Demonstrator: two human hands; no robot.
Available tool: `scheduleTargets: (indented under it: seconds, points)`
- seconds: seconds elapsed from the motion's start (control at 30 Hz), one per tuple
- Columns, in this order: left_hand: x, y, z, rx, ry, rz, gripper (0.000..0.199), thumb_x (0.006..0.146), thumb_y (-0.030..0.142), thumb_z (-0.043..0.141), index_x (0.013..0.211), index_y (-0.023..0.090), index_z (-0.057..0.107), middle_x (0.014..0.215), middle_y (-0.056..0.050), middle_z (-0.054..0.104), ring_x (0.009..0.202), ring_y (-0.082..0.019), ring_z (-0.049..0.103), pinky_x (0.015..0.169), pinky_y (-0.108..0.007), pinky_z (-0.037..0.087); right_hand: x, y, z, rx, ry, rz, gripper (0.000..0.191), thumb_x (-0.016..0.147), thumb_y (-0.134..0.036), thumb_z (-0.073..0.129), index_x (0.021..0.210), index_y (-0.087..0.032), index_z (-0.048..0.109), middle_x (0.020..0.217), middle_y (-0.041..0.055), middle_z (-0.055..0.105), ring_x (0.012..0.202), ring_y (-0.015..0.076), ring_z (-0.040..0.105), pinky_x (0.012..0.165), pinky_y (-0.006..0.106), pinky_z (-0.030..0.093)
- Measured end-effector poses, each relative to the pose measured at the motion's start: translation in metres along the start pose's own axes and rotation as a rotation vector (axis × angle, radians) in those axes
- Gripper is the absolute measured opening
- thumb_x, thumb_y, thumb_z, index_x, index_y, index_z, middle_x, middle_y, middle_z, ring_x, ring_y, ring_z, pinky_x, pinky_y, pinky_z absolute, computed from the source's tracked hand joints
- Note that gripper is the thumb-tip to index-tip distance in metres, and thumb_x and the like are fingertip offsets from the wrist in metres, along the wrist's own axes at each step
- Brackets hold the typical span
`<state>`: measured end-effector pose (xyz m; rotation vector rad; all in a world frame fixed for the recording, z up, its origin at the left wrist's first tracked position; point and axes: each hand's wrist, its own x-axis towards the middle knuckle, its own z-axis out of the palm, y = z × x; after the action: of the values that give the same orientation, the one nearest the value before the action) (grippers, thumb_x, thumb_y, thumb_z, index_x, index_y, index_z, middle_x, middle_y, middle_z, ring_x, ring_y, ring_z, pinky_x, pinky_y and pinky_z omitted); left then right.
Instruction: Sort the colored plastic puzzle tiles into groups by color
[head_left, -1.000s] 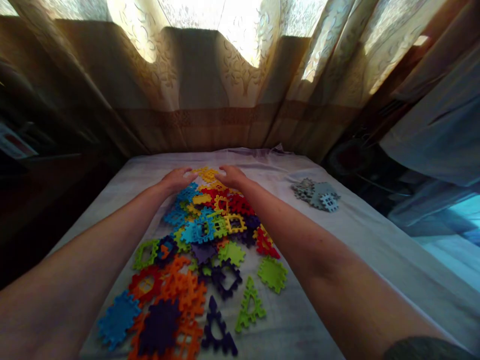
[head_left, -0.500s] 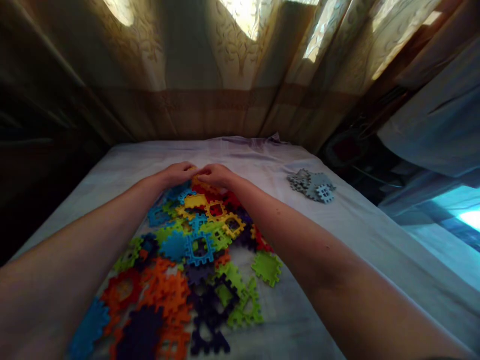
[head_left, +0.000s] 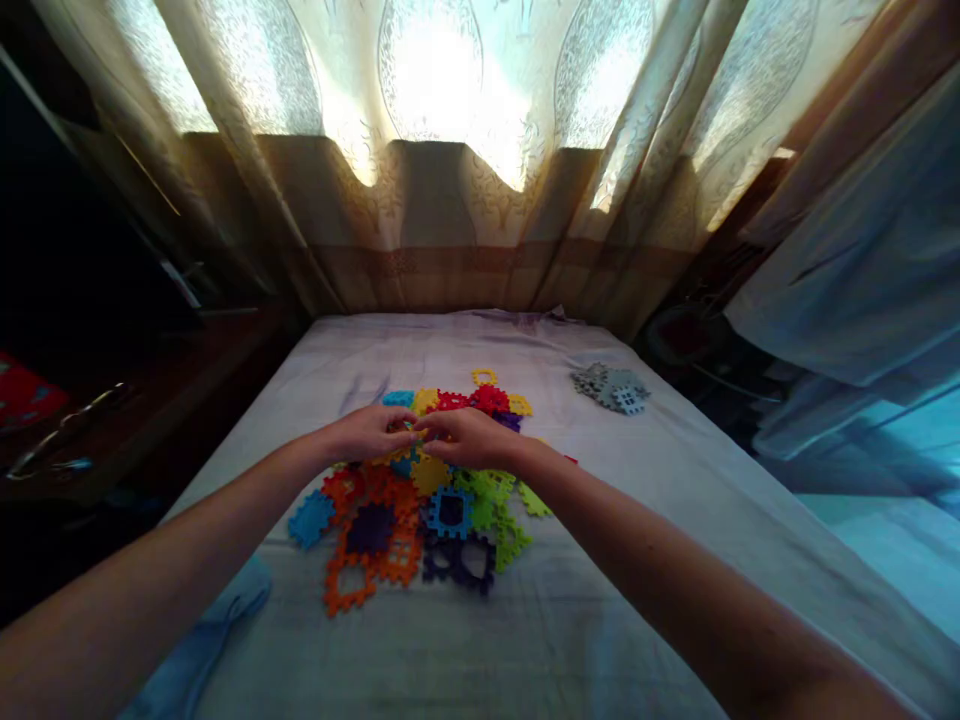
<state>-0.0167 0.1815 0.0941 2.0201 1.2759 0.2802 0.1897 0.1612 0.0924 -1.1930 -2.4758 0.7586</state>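
A spread heap of notched plastic tiles lies on the pale sheet, with an orange tile (head_left: 349,583), a dark purple tile (head_left: 370,528), a blue tile (head_left: 311,518) and a green tile (head_left: 511,540) among them. Over the middle of the heap are my left hand (head_left: 373,432) and my right hand (head_left: 466,437), fingertips close together. Their fingers are bent, and what lies between or under them is too small and blurred to make out. Red tiles (head_left: 491,399) and a yellow frame tile (head_left: 484,377) lie just beyond my right hand.
A pile of grey tiles (head_left: 611,388) rests on the sheet (head_left: 585,620) at the right. Light blue cloth (head_left: 225,610) lies at the lower left. Behind the bed hangs a patterned curtain (head_left: 442,220); a dark wooden surface (head_left: 172,420) stands at the left.
The camera view has tilted up, showing more curtain. My hands have come back from the far end of the heap to its middle, uncovering red and yellow tiles there.
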Motion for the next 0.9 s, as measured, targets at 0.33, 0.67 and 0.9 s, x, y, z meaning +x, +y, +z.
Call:
scheduleTargets:
  seconds: [0.33,0.67,0.9]
  points:
    - [-0.040,-0.054,0.010,0.342,0.460,-0.419,0.057,0.083,0.056,0.044,0.120,0.019,0.065,0.132,-0.014,0.064,0.123,-0.032,0.058,0.103,-0.039,0.043,-0.020,0.091,-0.013,-0.153,0.422,0.629,0.040,0.093,-0.043,0.050,0.125,-0.023,0.065,0.127,0.0141,0.065,0.121,0.0356,0.057,0.100,0.053,0.046]
    - [-0.038,-0.023,0.084,-0.013,0.795,-0.276,0.048,0.090,0.046,0.042,0.120,0.015,0.062,0.131,-0.015,0.063,0.125,-0.026,0.056,0.109,-0.040,0.040,0.001,0.026,0.034,0.041,0.313,0.342,0.043,0.089,-0.040,0.057,0.128,-0.023,0.062,0.126,0.0077,0.067,0.117,0.0256,0.061,0.100,0.037,0.048]
    - [-0.062,-0.014,0.088,-0.150,0.877,-0.190,0.051,0.091,0.048,0.044,0.126,0.015,0.059,0.130,-0.014,0.063,0.123,-0.025,0.058,0.107,-0.040,0.044,-0.018,-0.014,0.025,0.207,0.259,0.071,0.043,0.089,-0.033,0.058,0.131,-0.022,0.061,0.126,0.0068,0.067,0.109,0.0193,0.065,0.098,0.035,0.050]
